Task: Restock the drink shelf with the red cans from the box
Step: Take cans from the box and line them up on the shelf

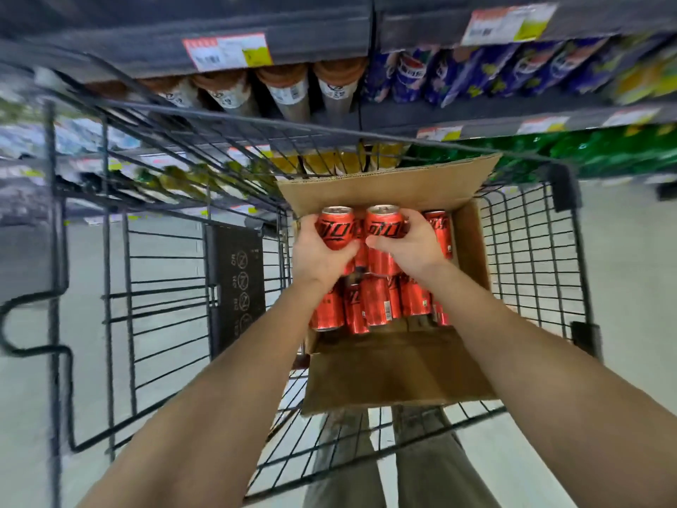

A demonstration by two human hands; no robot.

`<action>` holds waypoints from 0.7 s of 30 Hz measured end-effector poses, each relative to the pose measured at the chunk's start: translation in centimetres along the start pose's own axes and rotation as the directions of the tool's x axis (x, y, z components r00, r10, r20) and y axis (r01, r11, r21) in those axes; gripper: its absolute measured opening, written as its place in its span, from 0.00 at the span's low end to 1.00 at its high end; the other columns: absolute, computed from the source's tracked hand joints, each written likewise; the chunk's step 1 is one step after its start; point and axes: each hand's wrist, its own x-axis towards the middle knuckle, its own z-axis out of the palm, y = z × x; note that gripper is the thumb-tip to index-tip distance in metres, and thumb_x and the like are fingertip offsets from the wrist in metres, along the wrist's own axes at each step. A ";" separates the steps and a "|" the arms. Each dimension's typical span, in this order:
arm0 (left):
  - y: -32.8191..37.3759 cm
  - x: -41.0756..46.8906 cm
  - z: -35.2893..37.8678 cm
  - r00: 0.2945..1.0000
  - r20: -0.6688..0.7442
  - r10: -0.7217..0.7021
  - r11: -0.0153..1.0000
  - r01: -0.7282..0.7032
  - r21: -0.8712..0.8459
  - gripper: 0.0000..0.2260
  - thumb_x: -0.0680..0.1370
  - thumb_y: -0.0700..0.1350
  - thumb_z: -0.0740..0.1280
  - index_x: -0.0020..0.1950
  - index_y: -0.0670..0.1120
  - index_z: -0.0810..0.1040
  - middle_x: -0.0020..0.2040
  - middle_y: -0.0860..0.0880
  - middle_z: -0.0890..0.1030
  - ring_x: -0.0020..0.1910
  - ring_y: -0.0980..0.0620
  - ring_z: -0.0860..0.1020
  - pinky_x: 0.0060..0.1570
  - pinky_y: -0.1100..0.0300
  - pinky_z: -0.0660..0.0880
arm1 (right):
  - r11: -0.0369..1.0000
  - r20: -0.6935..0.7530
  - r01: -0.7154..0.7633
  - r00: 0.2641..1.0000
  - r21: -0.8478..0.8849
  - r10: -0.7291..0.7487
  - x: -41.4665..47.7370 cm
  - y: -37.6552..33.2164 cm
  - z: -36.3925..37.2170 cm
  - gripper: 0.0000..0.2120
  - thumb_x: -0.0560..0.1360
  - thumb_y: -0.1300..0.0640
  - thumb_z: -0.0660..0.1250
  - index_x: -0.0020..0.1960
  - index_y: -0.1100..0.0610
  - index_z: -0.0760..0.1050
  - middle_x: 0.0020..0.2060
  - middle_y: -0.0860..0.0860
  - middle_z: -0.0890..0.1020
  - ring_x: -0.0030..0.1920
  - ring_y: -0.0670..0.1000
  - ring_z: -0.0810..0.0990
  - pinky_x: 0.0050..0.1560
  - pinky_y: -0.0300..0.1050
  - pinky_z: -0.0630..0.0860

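Store aisle, drink shelves (403, 115) ahead. Black wire cart (165, 287) carries my open cardboard box (403, 368) of red cans (377, 306). My left hand (322, 251) grasps one upright red can (335, 229); my right hand (410, 247) grasps a second can (384, 221) just beside it, above the rest.

Supermarket drinks aisle. Shelving (256, 49) at 12 o'clock carries price labels (227, 51) above rows of bottles (289, 91) and blue cans (410, 77). A black wire trolley (165, 287) stands at centre over pale floor.
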 end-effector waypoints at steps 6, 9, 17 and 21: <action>7.8 -5.5 -5.1 0.979 -0.010 0.204 0.977 -0.205 -0.066 0.36 0.65 0.56 0.82 0.68 0.50 0.70 0.60 0.51 0.83 0.59 0.53 0.81 0.62 0.59 0.76 | 0.991 -0.045 0.116 0.993 0.071 -0.113 -6.7 -6.2 -6.6 0.32 0.64 0.60 0.83 0.65 0.55 0.75 0.51 0.46 0.81 0.52 0.46 0.81 0.51 0.26 0.75; 12.1 -8.1 -6.6 0.944 -0.029 0.328 0.939 -0.329 -0.094 0.34 0.63 0.60 0.80 0.63 0.56 0.69 0.56 0.55 0.83 0.55 0.56 0.82 0.61 0.53 0.78 | 0.978 -0.123 0.191 0.976 0.088 -0.180 -10.0 -9.1 -10.6 0.30 0.64 0.58 0.83 0.64 0.56 0.78 0.52 0.47 0.83 0.48 0.42 0.81 0.48 0.25 0.74; 25.3 -16.5 -8.0 0.790 -0.046 0.612 0.782 -0.613 -0.114 0.32 0.69 0.50 0.82 0.67 0.53 0.71 0.56 0.56 0.78 0.56 0.57 0.78 0.58 0.61 0.74 | 0.930 -0.317 0.361 0.892 0.066 -0.323 -19.6 -14.0 -23.7 0.38 0.61 0.47 0.83 0.67 0.54 0.76 0.56 0.47 0.83 0.55 0.47 0.82 0.61 0.52 0.78; 31.0 -21.5 -6.0 0.707 -0.022 0.707 0.701 -0.705 -0.102 0.33 0.70 0.48 0.81 0.71 0.51 0.72 0.58 0.56 0.78 0.55 0.61 0.76 0.59 0.63 0.74 | 0.908 -0.432 0.415 0.832 0.066 -0.348 -24.5 -13.1 -31.4 0.42 0.59 0.44 0.82 0.69 0.54 0.73 0.58 0.45 0.81 0.57 0.46 0.80 0.62 0.48 0.77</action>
